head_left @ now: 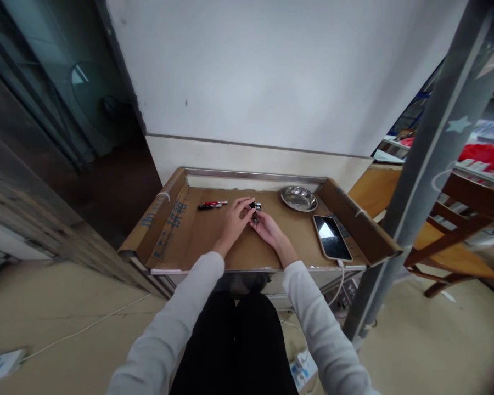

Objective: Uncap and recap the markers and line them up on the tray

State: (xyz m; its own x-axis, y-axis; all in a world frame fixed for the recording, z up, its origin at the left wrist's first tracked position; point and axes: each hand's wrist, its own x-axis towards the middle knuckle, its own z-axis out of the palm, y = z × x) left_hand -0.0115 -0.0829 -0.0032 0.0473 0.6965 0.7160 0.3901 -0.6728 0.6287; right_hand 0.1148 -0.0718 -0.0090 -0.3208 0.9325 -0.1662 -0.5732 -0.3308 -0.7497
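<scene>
Here, two hands (235, 219), dark object (254, 206), two pens (209, 206)

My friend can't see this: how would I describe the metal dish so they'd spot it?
Before the white wall stands a cardboard-lined table. The metal dish sits near its far right corner, beyond the phone. Unlike that flat, rectangular neighbour, it is round, shallow and shiny.

It looks like a small workshop. Brown cardboard (201, 238) covers the tabletop (255, 175), a gray metal post (425, 148) stands beside it, and a wooden chair (456, 260) is near.
</scene>
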